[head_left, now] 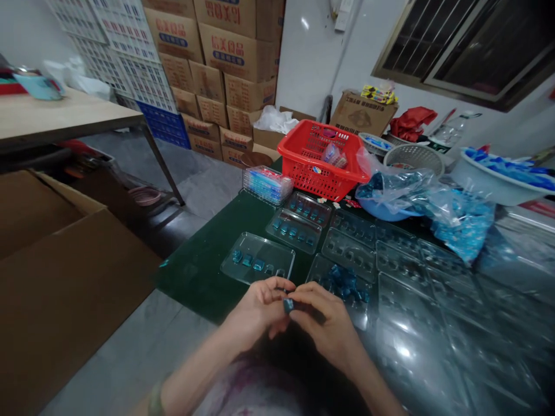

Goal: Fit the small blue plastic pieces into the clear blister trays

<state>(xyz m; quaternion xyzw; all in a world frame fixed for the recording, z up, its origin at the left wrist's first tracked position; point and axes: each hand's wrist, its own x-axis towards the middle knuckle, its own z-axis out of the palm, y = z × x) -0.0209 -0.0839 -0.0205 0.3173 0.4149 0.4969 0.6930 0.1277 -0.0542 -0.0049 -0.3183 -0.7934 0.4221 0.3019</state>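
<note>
At the lower centre, I pinch a small blue piece point(288, 305) between my left hand point(260, 305) and right hand point(323, 318) (fingers curled nearly closed). Just above lies a clear tray point(264, 244); farther up, right of centre, stands a red basket point(302, 176).

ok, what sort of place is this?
Probably a small packing workshop: clear trays are spread over a green table, some with blue pieces in a row, and printed cardboard boxes are stacked by the wall.
</note>
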